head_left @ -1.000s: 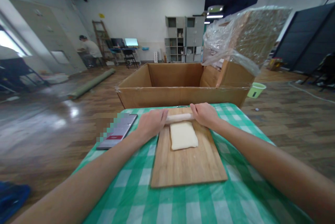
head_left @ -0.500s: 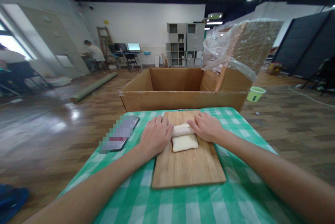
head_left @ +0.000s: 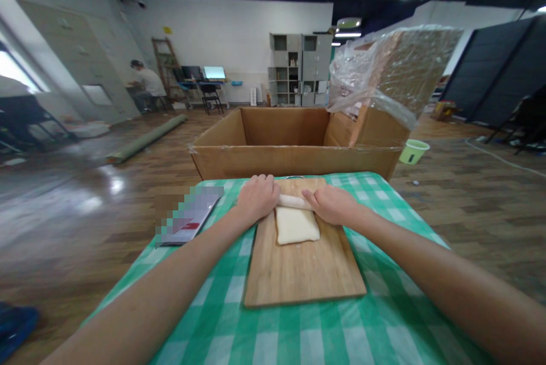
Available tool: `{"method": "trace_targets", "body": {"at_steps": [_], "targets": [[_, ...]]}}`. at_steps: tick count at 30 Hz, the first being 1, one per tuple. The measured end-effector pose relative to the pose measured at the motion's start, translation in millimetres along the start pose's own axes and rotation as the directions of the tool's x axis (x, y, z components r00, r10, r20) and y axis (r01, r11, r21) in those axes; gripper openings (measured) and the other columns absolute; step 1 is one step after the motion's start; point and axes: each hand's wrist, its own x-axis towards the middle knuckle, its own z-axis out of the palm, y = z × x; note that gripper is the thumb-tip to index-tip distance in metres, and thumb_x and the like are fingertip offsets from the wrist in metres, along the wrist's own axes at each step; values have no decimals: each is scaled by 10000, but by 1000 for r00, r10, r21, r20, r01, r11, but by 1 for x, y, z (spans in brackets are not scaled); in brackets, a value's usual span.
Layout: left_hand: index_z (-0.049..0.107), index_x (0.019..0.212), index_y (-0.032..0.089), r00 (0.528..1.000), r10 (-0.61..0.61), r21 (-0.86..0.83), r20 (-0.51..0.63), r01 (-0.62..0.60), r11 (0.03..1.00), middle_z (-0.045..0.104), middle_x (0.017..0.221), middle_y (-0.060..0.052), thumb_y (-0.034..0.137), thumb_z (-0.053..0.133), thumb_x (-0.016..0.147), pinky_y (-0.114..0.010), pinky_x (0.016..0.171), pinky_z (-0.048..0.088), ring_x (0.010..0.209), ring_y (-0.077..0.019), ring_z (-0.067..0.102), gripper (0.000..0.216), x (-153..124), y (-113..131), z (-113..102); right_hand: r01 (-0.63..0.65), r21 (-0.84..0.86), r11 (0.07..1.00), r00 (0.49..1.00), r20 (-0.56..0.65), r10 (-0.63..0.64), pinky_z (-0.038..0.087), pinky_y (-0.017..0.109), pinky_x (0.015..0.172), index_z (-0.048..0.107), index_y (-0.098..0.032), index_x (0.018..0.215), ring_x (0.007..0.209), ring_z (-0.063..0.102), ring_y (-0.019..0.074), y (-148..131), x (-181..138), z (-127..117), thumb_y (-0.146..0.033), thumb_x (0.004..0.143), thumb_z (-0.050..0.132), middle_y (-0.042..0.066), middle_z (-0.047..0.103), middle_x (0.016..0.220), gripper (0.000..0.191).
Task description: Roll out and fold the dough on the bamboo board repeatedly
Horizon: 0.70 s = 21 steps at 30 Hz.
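A pale slab of dough lies on a wooden cutting board on the green checked tablecloth. A light wooden rolling pin rests across the dough's far edge. My left hand presses down on the pin's left end, fingers curled over it. My right hand lies over the pin's right end, fingers fairly flat on top. Most of the pin is hidden under my hands.
A phone lies on the table left of the board. A large open cardboard box stands just beyond the table, with a plastic-wrapped package at its right. A green bucket sits on the floor. A person sits at a far desk.
The rolling pin and both hands rolled toward me over the dough half a second ago, then went back out to the dough's far edge.
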Motion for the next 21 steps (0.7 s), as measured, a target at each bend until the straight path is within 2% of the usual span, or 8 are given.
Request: {"method": "trace_targets", "body": {"at_steps": [3, 6, 9, 11, 16, 18, 21], "targets": [[656, 1041, 125, 998, -48, 75, 39, 45, 996, 706, 1041, -190, 271, 310, 1046, -406, 839, 478, 981, -301, 675, 375, -13, 2, 0, 20, -54, 998, 998, -55, -23, 530, 430, 876, 755, -135, 1123, 1060, 726, 338, 3, 5, -2, -509, 1085, 102, 217, 762, 1121, 754], [648, 1090, 150, 995, -81, 51, 52, 79, 996, 720, 1003, -163, 369, 235, 1076, -405, 785, 478, 895, -298, 690, 467, -36, 7, -5, -13, -49, 999, 998, -66, 10, 521, 425, 876, 768, -186, 1111, 1068, 726, 328, 5, 16, -5, -480, 1091, 141, 182, 774, 1113, 693], [630, 1138, 171, 998, -56, 38, -16, 56, 998, 707, 1070, -151, 457, 276, 1069, -423, 871, 464, 973, -298, 665, 460, -57, 13, -11, -69, -4, 998, 996, -61, 69, 504, 397, 869, 779, -192, 1060, 1058, 726, 315, 5, 23, -5, -509, 1090, 132, 176, 776, 1111, 721], [624, 1141, 168, 998, -19, 61, -60, 23, 998, 681, 1140, -165, 505, 347, 1047, -447, 932, 442, 1058, -319, 623, 447, -66, 17, -14, -31, 28, 999, 996, -78, 33, 490, 368, 852, 769, -190, 1039, 1045, 722, 297, 4, 22, -3, -527, 1089, 127, 164, 772, 1117, 727], [605, 1150, 148, 998, 57, 51, -41, -55, 997, 644, 1158, -172, 505, 344, 1051, -480, 941, 426, 1079, -341, 574, 453, -62, 16, -11, 187, 47, 981, 978, -107, -181, 445, 316, 782, 701, -213, 1073, 1034, 688, 271, 6, 9, -6, -602, 1063, 264, 110, 753, 1120, 585], [587, 1173, 143, 995, 101, 14, -23, -101, 995, 629, 1196, -169, 493, 343, 1057, -488, 957, 422, 1110, -343, 559, 442, -55, 9, -8, 215, 54, 975, 974, -79, -210, 431, 307, 744, 686, -216, 1064, 991, 686, 267, 5, 3, -9, -625, 1037, 343, 101, 754, 1090, 535], [570, 1187, 154, 986, 169, -59, -1, -169, 984, 607, 1248, -158, 493, 353, 1057, -497, 996, 408, 1140, -329, 548, 423, -45, -3, -5, 186, 93, 978, 982, -34, -183, 416, 295, 690, 678, -205, 1052, 905, 688, 249, 2, -4, -13, -617, 1014, 415, 98, 759, 1043, 490]]}}
